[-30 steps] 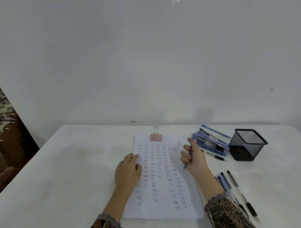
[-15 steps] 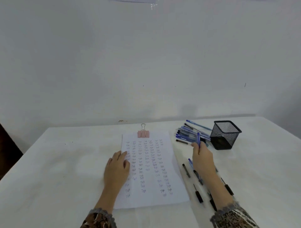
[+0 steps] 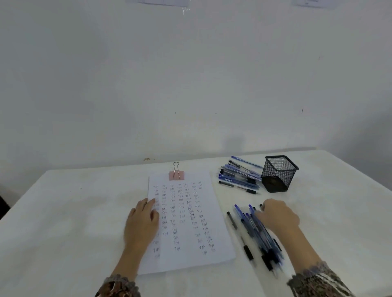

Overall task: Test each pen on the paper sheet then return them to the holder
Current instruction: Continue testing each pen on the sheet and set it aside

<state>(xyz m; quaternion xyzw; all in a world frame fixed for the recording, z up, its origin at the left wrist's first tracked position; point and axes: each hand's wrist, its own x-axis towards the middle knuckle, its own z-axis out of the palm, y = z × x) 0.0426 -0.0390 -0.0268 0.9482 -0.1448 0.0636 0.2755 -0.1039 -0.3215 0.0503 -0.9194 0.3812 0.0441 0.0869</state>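
i am reporting on progress first. the paper sheet [image 3: 191, 233] is lying in front of me at the middle of the table [image 3: 74, 212], held at its far edge by a pink binder clip [image 3: 176, 174], and it is carrying columns of small test marks from the top to near the bottom; by my judgement a good share of the testing is done. the returning is not: the black mesh holder [image 3: 277, 173] is standing to the far right of the sheet and no pen is showing above its rim. a far pile of pens [image 3: 239, 176] is lying just beside the holder on its left, and a near group of pens [image 3: 256, 233] is lying right of the sheet (which lot is tested and which is waiting, i cannot tell).

my left hand [image 3: 144, 222] is lying flat with straight fingers, pressing the sheet's left edge. my right hand [image 3: 275, 216] is resting palm down over the far ends of the near group, fingers bent toward them; the view is blurring there, so i cannot tell whether it is pinching a pen or only touching.

the surface is a white covering, faintly marked in places. a plain white wall [image 3: 191, 84] is rising behind the table, with paper corners [image 3: 163, 2] showing at the top edge, and something dark is showing at the far left.
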